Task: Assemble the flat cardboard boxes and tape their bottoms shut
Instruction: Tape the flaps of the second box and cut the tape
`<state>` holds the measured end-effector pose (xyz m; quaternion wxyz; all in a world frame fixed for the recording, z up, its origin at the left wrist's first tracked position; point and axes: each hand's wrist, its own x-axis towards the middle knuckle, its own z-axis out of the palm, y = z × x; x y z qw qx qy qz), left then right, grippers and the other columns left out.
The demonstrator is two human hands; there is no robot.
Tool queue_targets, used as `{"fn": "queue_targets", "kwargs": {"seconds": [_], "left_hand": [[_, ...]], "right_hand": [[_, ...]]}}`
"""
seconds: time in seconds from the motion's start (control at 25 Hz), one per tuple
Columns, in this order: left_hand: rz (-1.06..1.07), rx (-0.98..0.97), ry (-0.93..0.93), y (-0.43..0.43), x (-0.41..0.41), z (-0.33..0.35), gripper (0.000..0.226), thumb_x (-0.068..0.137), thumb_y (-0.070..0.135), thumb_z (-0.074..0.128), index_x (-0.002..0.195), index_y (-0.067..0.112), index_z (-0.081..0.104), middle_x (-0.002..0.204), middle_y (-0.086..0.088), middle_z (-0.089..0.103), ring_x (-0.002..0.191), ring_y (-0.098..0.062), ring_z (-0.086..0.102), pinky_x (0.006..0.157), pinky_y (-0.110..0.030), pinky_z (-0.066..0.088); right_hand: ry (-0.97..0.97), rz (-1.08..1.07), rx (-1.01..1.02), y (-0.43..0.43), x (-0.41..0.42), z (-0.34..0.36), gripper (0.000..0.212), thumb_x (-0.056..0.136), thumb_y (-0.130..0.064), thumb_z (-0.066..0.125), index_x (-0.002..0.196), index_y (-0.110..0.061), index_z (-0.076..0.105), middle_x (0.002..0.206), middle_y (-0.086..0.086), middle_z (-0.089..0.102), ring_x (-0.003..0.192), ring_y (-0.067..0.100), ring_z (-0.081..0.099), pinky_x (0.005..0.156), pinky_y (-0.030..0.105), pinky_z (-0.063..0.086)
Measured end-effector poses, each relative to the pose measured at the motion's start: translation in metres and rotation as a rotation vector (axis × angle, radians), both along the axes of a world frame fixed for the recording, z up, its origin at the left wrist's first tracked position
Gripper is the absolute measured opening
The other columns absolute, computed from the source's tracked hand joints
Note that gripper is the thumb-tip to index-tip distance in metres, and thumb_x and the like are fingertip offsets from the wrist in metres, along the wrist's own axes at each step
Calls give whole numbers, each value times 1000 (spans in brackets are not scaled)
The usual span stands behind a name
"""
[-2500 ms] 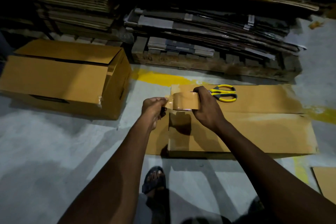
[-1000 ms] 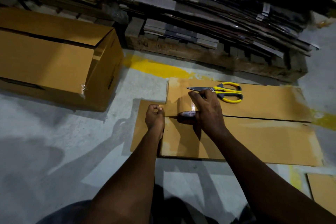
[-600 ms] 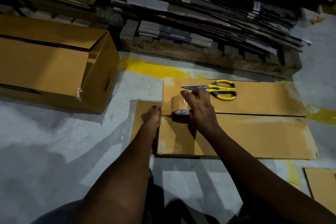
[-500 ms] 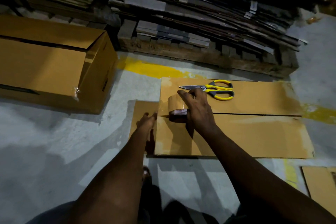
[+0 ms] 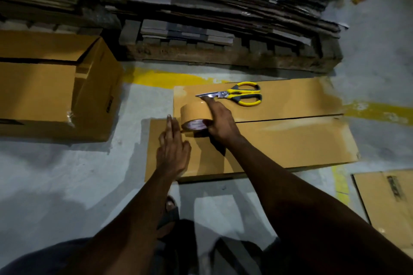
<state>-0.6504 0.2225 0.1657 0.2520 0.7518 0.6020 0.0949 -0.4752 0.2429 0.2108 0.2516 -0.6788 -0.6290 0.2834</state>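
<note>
While the tape is being started at the left end of the seam, the right hand [image 5: 220,121] grips the tape roll [image 5: 194,116], fingers curled over its top and the roll standing on edge on the box [image 5: 290,140]. This grip lets the roll turn and travel along the seam [image 5: 290,117] where the two bottom flaps meet. The left hand [image 5: 173,152] lies flat with straight fingers on the cardboard at the box's left end, just beside the roll. Judged from this position, it presses the free end of the tape down so that the tape does not lift when pulled. The free end itself is hidden under the fingers.

The scissors [image 5: 237,95] lie on the far flap, blades pointing left, close to the right hand. They are placed within reach for cutting the tape at the end of the run.

The box rests directly on the grey concrete floor [image 5: 67,174], which carries a worn yellow line [image 5: 161,78]. A second assembled box [image 5: 55,87] lies on its side to the left, well apart. Behind, a wooden pallet [image 5: 223,58] carries stacks of flat cardboard [image 5: 223,2]. Another flat sheet [image 5: 384,203] lies at the lower right. The room is dim.
</note>
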Motion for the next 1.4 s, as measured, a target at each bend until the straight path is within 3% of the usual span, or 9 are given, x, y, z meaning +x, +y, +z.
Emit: {"fn": "queue_targets", "kwargs": {"seconds": [0.08,0.16,0.28,0.52,0.76,0.96,1.08,1.24,1.4], "left_hand": [[7,0,112,1,1,-1,74,97,40,35,154,18,-5,162,2,-10,143,-31,16,105,-52,34],[4,6,190,1,-2,1,72,98,46,34,154,19,-3,162,5,-9,142,-31,20,103,-54,35],[-12,9,337,-1,-1,6,70,98,49,29,154,18,1,162,3,-6,143,-33,19,105,-59,31],[-210,19,516,3,60,13,77,93,51,15,153,8,-5,159,-9,-20,147,-33,-14,115,-61,0],[-207,8,442,-18,169,13,78,97,50,28,152,7,-8,159,-10,-21,146,-34,-18,115,-58,-4],[-207,35,399,-26,196,6,81,96,52,28,152,8,-11,159,-10,-22,146,-32,-20,115,-55,-8],[-200,16,420,-26,196,2,83,95,56,27,152,9,-11,159,-10,-21,146,-31,-18,116,-53,-6],[-202,25,400,-26,194,1,82,95,55,27,152,8,-8,160,-9,-19,147,-29,-14,118,-54,-2],[-205,90,409,-27,195,0,80,96,52,31,153,7,-4,161,-11,-13,148,-32,-10,117,-55,1]], "right_hand": [[-98,62,-2,3,9,3,75,85,-39,70,150,-26,35,135,12,52,121,31,47,95,41,41],[-392,83,82,2,29,5,77,79,-62,61,146,-30,40,128,7,56,112,32,49,85,42,40],[-566,-119,203,-16,106,1,77,64,-54,82,130,-25,55,116,5,61,99,33,54,74,39,40],[-391,-219,116,-56,201,1,69,75,-31,81,135,-16,50,127,10,52,111,30,46,86,42,44],[-319,-284,160,-44,194,-8,69,76,-25,79,137,-26,46,125,3,53,110,24,48,83,39,49],[-352,-157,59,-46,200,-14,73,78,-36,76,141,-28,39,133,2,52,117,25,45,93,41,41],[-509,-147,88,-51,217,-13,71,74,-52,75,134,-27,46,125,4,54,110,28,47,87,42,39],[-530,-564,174,-82,290,-13,52,71,-30,77,119,-24,59,121,9,51,108,34,47,84,44,38],[-233,-795,-120,-94,317,-23,52,80,-18,61,130,-30,54,149,5,34,131,39,35,102,56,34]]}}
